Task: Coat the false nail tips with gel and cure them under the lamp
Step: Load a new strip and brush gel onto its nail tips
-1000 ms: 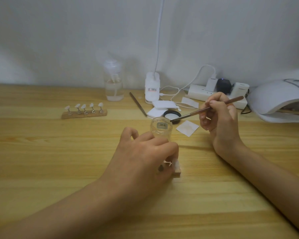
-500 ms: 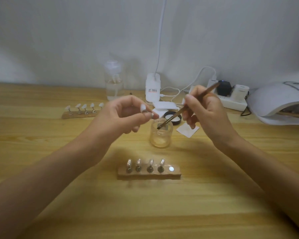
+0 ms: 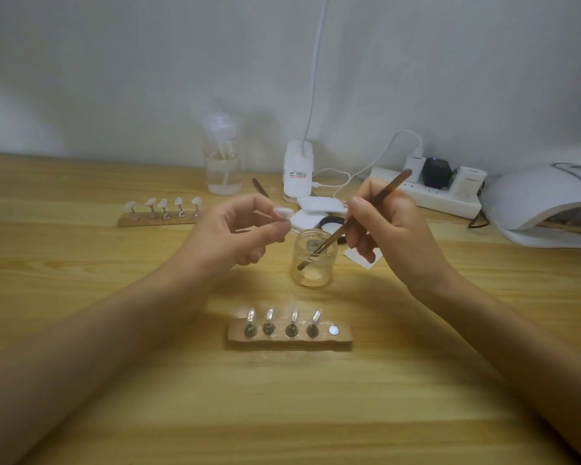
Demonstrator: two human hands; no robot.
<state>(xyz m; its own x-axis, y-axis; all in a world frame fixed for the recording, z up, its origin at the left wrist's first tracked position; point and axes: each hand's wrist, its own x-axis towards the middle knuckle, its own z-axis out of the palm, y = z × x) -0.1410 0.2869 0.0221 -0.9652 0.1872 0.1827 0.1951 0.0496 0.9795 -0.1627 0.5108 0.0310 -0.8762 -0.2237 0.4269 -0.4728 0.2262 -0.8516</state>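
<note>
Brush (image 3: pixel 336 234) sits dipped in the gel jar (image 3: pixel 312 266), right hand (image 3: pixel 389 226) pinching it pen-style; left hand (image 3: pixel 235 229) pinches one nail tip (image 3: pixel 282 212) just left of the jar. Overloaded bristles could drip gel or flood the tip's edges, imo.

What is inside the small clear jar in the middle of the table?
The brush, held by the right hand, reaches down into the jar. A pale layer, probably gel, lies at the bottom. The bristles are too blurred to see.

white nail tip (image 3: pixel 281 212), brown brush (image 3: pixel 366 209), clear jar (image 3: pixel 313 260), light wood table (image 3: pixel 81 330)
</note>
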